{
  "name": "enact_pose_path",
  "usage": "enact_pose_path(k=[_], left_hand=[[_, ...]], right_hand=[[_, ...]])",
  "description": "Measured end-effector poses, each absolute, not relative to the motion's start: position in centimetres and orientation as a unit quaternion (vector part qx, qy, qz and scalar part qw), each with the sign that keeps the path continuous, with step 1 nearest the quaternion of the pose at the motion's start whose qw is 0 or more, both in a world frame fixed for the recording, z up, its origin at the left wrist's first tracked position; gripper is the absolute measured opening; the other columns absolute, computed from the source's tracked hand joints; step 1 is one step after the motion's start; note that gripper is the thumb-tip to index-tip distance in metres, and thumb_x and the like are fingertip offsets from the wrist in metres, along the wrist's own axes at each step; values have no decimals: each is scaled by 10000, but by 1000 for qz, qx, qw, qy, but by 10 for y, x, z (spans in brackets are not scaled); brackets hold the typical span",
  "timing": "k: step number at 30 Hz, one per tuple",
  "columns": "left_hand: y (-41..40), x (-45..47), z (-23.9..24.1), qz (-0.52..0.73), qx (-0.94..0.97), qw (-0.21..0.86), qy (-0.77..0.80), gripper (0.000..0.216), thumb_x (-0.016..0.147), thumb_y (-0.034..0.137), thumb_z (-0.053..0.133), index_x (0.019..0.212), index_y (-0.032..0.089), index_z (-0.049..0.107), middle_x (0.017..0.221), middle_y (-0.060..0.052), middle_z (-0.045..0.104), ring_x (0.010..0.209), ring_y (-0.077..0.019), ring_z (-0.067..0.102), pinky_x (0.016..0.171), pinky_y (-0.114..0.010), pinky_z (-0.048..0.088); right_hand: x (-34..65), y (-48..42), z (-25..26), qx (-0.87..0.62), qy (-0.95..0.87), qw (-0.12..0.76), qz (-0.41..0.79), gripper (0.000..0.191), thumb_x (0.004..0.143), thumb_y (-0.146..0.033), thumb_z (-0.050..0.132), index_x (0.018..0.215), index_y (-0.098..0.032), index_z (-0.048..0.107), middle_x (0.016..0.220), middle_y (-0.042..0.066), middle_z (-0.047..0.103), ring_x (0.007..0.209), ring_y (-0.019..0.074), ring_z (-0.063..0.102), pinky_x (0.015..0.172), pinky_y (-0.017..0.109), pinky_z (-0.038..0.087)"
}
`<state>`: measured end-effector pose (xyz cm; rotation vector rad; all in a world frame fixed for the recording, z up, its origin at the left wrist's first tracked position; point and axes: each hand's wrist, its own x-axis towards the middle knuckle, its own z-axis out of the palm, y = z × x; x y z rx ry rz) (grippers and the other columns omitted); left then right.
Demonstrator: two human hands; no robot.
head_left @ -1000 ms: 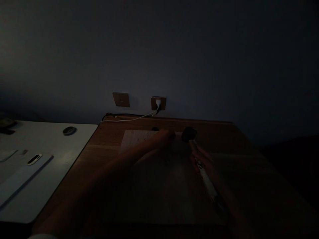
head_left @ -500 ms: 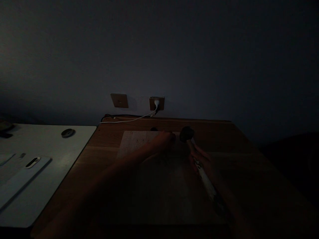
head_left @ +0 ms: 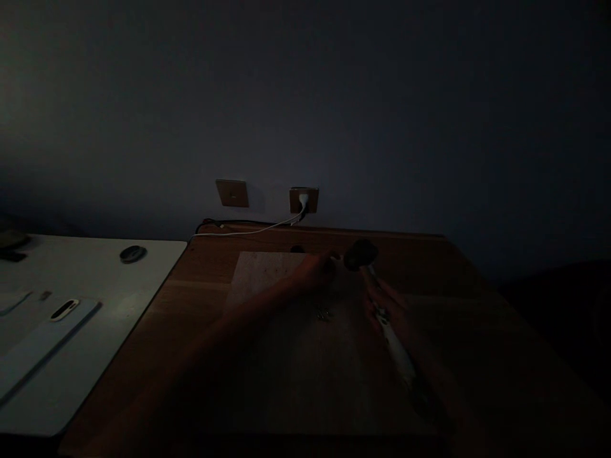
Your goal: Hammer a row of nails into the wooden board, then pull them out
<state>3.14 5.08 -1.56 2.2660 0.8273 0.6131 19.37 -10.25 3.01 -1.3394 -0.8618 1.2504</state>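
In the dim light, my right hand (head_left: pixel 389 308) is wrapped round the handle of a hammer (head_left: pixel 361 256). Its dark, thick head is raised near my left hand, and a pale grip runs back along my forearm. My left hand (head_left: pixel 312 272) rests toward the far edge of a light wooden board (head_left: pixel 252 267). Its fingers are pinched together, but what they hold is too dark to make out. A few small shiny metal pieces (head_left: pixel 323 312) lie on the board. To the left of my left hand, several small marks (head_left: pixel 275 271) show on its surface.
The board lies on a brown wooden table (head_left: pixel 191 299) against the wall. A white cable (head_left: pixel 258 231) runs to a wall socket (head_left: pixel 304 200). A small dark round object (head_left: pixel 296 249) sits behind the board. On the white table (head_left: pixel 157 267) at left are a round object (head_left: pixel 132 254) and a long pale case (head_left: pixel 48 343).
The view has shifted slightly. The hammer head has turned a little beside my left hand, whose fingertips now point up more. The shiny pieces on the board show more clearly.
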Motion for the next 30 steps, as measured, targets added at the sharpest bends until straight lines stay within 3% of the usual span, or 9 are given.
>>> enact_pose_path(k=[6,16,21,30], left_hand=[[50,32,-16,223,875,290,317,487,836,131,604,1322,139,597,985,-72,736,888,-188,690,809,-279,522],[62,35,-20,201,904,263,269,488,861,143,603,1348,148,570,1027,-80,733,925,-194,686,843,-292,506],[72,38,-22,211,909,254,253,483,848,129,584,1330,147,593,999,-69,732,891,-185,679,817,-276,500],[87,44,-23,234,889,290,266,572,788,137,611,1358,117,571,941,-55,734,802,-167,656,729,-252,491]], right_hand=[[199,-85,46,-567,-383,481,548,384,716,-562,762,855,-232,621,430,-69,538,280,86,378,277,196,302],[208,-64,49,-565,-418,507,499,323,727,-525,735,806,-247,591,407,-72,512,272,94,368,273,209,290],[200,-80,49,-585,-387,535,471,312,779,-533,708,818,-247,592,405,-75,498,281,95,392,289,205,282],[186,-64,39,-559,-404,522,503,359,749,-562,748,815,-238,608,401,-71,509,280,94,392,294,209,286]])
